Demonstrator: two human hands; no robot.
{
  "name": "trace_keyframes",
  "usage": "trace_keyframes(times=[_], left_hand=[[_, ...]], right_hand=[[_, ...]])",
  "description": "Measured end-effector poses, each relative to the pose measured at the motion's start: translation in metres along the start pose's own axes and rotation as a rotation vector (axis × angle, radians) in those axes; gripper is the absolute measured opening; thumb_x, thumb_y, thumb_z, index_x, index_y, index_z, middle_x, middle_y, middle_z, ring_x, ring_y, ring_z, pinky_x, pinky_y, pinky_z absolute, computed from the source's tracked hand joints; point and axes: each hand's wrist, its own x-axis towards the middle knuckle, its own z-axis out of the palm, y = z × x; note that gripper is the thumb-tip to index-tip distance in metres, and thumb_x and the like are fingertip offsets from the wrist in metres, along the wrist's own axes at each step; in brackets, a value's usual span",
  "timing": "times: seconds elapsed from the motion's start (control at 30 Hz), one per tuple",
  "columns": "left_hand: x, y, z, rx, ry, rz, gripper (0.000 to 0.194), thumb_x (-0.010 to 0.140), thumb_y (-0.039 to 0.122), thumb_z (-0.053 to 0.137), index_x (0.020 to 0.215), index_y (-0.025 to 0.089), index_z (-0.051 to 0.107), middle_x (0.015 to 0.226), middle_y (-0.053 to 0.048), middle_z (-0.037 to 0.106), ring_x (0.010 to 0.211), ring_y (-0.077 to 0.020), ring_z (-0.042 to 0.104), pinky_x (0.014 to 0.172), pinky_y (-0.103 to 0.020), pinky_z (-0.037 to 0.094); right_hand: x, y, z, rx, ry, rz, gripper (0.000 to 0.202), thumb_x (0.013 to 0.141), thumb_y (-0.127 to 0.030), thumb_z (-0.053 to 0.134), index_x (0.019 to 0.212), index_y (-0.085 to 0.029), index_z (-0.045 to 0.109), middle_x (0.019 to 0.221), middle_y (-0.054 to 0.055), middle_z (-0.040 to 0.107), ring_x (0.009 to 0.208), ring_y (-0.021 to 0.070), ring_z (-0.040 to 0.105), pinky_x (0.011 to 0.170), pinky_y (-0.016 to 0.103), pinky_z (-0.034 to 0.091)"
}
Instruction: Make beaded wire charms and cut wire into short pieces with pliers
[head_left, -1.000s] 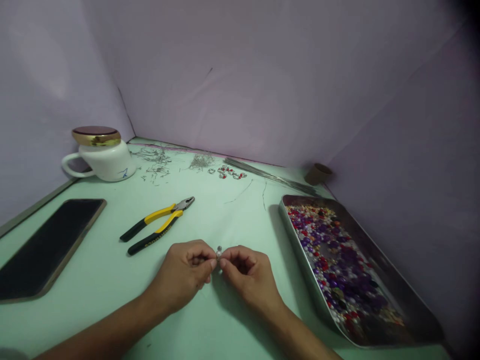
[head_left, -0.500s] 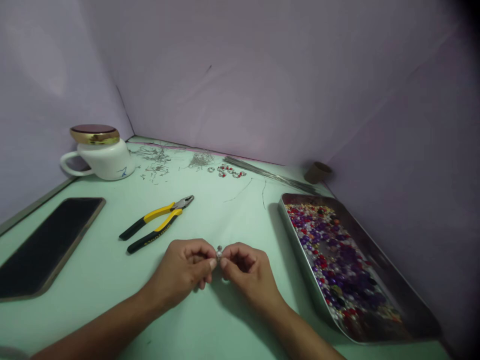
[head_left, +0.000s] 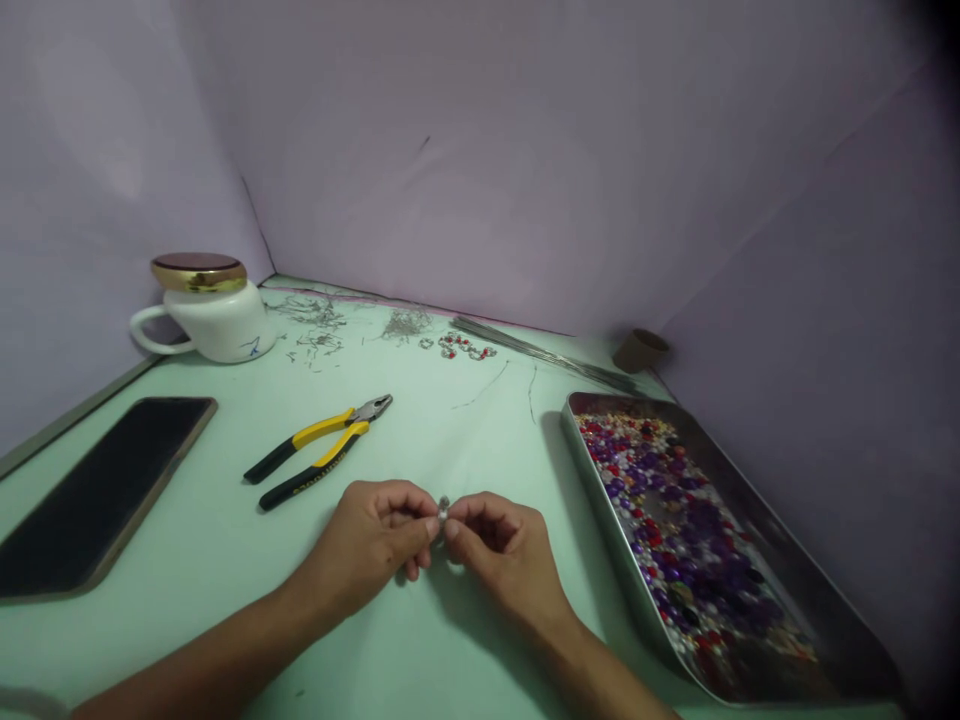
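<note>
A small piece with pale, shiny beads (head_left: 443,507) is pinched between both hands over the pale green table, near the front centre. My left hand (head_left: 386,540) grips its left side between thumb and forefinger, the other fingers curled. From the right, my right hand (head_left: 506,550) pinches the same piece with thumb and forefinger. Fingertips hide much of it. Pliers with yellow and black handles (head_left: 319,450) lie left of and beyond my left hand. To the right stands a metal tray (head_left: 630,560) of purple, red, white and gold beads.
A dark phone (head_left: 105,490) lies at left, behind it a white mug (head_left: 225,325) with a gold-rimmed lid. Along the back are wire bits (head_left: 405,322), red-beaded rings (head_left: 465,347), a bundle of straight wires (head_left: 540,352) and a brown cup (head_left: 640,350).
The whole view has shifted slightly, so things appear a little further right. Both hands keep their pinch on the beaded piece, which has turned slightly.
</note>
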Motion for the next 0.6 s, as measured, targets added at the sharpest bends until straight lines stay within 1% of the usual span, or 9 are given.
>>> trace_keyframes(times=[0.17, 0.27, 0.47, 0.6], left_hand=[[-0.001, 0.000, 0.001, 0.013, 0.004, -0.013, 0.014, 0.064, 0.026, 0.059, 0.067, 0.012, 0.057, 0.042, 0.004, 0.054, 0.036, -0.0076, 0.045, 0.040, -0.021, 0.038], [-0.001, -0.001, 0.001, 0.021, 0.009, -0.011, 0.014, 0.063, 0.026, 0.059, 0.064, 0.013, 0.057, 0.041, 0.004, 0.053, 0.035, -0.0074, 0.044, 0.039, -0.021, 0.037], [-0.003, 0.000, -0.001, 0.020, -0.007, -0.011, 0.013, 0.061, 0.025, 0.060, 0.060, 0.013, 0.057, 0.039, 0.004, 0.053, 0.034, -0.0079, 0.044, 0.037, -0.021, 0.036], [-0.002, 0.000, -0.002, 0.029, -0.008, -0.007, 0.011, 0.063, 0.024, 0.060, 0.061, 0.013, 0.058, 0.039, 0.003, 0.054, 0.034, -0.0076, 0.045, 0.038, -0.020, 0.036]], right_hand=[[0.001, 0.007, -0.001, -0.029, -0.003, -0.022, 0.013, 0.067, -0.026, 0.063, 0.062, -0.014, 0.063, 0.051, -0.001, 0.056, 0.048, 0.0099, 0.047, 0.046, 0.021, 0.036], [0.001, 0.009, -0.001, -0.024, -0.029, -0.021, 0.014, 0.067, -0.027, 0.064, 0.061, -0.014, 0.062, 0.051, -0.001, 0.054, 0.047, 0.0097, 0.045, 0.046, 0.021, 0.035], [-0.001, -0.001, 0.000, -0.043, -0.062, -0.003, 0.017, 0.066, -0.029, 0.062, 0.060, -0.013, 0.060, 0.051, -0.002, 0.051, 0.048, 0.0097, 0.043, 0.047, 0.021, 0.034], [-0.002, -0.005, 0.000, -0.037, -0.058, -0.003, 0.015, 0.066, -0.028, 0.060, 0.059, -0.014, 0.059, 0.051, -0.002, 0.050, 0.048, 0.0097, 0.043, 0.047, 0.022, 0.034]])
